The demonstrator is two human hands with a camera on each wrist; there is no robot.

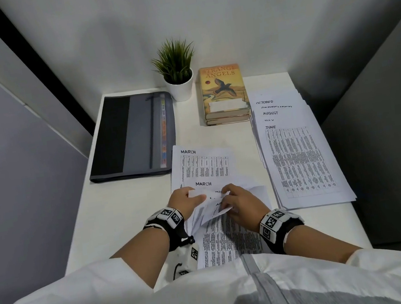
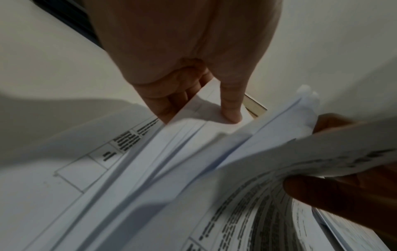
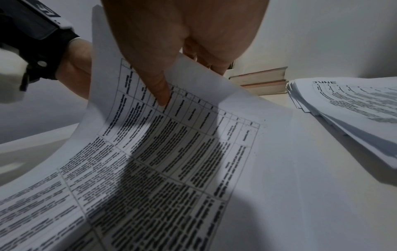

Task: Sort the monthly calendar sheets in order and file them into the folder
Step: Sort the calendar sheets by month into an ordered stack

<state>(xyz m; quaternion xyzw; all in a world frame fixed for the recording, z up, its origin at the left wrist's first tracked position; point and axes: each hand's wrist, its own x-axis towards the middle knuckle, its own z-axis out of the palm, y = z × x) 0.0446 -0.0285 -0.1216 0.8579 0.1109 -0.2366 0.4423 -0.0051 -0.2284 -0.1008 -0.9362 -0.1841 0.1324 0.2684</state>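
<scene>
Leafing through a loose bundle of calendar sheets (image 1: 209,202) at the near centre of the white desk (image 1: 114,211) — left hand (image 1: 184,201) pinching the upper edges, thumb on top; right hand (image 1: 241,204) pinching one curled sheet (image 3: 171,144) by its top edge, thumb on the printed face. Thin, limp, slippery paper: liable to fan, crease or slide; best taken at edge or corner, flat support underneath. Sorted stack (image 1: 302,160), JUNE uppermost, lying to the right; folder (image 1: 129,136) lying far left — not yet filled.
</scene>
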